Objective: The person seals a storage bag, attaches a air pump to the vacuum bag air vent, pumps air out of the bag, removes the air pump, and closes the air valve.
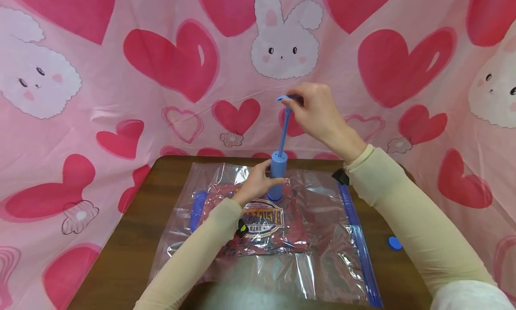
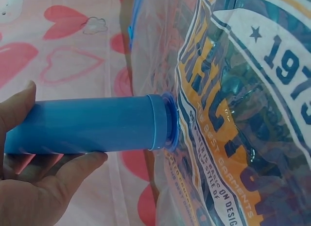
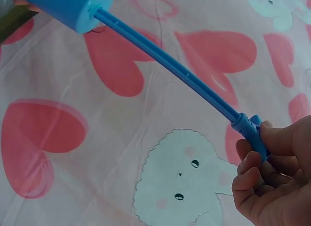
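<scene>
A blue hand pump [image 1: 278,169] stands upright on a clear plastic storage bag [image 1: 322,265], its base against the bag's surface. My left hand [image 1: 258,179] grips the pump's barrel [image 2: 92,124], thumb on one side and fingers on the other. Above it, my right hand [image 1: 316,106] holds the pump's handle [image 3: 255,138] with curled fingers. The rod [image 3: 170,65] is drawn far out of the barrel. Inside the bag lies a folded red garment or pack with printed lettering [image 1: 262,218]. The palm side of my right hand is hidden in the head view.
Blue zip strip [image 1: 359,243] runs along the bag's right edge. On the brown table [image 1: 125,238] at the right lies a small round blue cap [image 1: 395,243]. A pink cloth with hearts and rabbits [image 1: 169,63] hangs behind and beside the table.
</scene>
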Action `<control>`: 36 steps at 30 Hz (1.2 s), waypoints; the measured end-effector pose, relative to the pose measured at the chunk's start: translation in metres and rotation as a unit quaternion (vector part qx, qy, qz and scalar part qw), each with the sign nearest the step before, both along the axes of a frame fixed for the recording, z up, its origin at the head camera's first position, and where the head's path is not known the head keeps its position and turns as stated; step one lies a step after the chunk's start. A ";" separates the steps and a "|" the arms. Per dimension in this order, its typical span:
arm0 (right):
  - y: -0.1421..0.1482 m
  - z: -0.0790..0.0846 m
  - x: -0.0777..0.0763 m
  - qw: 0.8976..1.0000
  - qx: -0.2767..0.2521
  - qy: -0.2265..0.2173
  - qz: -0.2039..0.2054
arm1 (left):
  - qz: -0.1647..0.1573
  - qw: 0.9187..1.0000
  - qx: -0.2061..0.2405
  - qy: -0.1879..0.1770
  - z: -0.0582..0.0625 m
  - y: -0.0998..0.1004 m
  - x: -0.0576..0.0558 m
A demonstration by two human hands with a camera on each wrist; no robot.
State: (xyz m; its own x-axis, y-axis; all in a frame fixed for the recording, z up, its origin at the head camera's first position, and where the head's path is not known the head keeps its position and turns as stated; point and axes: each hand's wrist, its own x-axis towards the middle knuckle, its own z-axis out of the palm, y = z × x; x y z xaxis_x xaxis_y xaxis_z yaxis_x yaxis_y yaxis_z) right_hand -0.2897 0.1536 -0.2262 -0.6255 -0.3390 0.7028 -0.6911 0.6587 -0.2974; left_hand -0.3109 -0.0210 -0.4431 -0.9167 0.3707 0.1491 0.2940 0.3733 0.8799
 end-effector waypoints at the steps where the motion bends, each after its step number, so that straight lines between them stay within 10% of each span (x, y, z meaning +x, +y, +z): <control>1: 0.000 0.002 0.000 1.000 0.000 0.000 0.001 | 0.001 1.000 0.002 -0.001 0.000 0.000 0.000; 13: -0.004 -0.002 0.003 1.000 0.009 -0.002 0.002 | 0.009 1.000 -0.004 0.000 0.002 -0.004 -0.002; 25: -0.006 -0.091 -0.005 0.988 0.068 -0.137 -0.003 | -0.005 1.000 -0.007 0.002 0.000 0.001 -0.003; 36: -0.008 -0.073 -0.003 0.991 0.033 -0.128 0.001 | -0.005 1.000 -0.002 0.015 -0.001 0.000 -0.004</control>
State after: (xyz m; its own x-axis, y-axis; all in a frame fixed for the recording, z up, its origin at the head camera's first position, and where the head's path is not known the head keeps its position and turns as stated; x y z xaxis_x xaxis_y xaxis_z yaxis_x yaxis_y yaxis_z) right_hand -0.2928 0.1457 -0.2994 -0.7799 -0.3802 0.4972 -0.5995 0.6820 -0.4189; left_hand -0.3149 -0.0208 -0.4441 -0.9080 0.3809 0.1747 0.3238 0.3730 0.8695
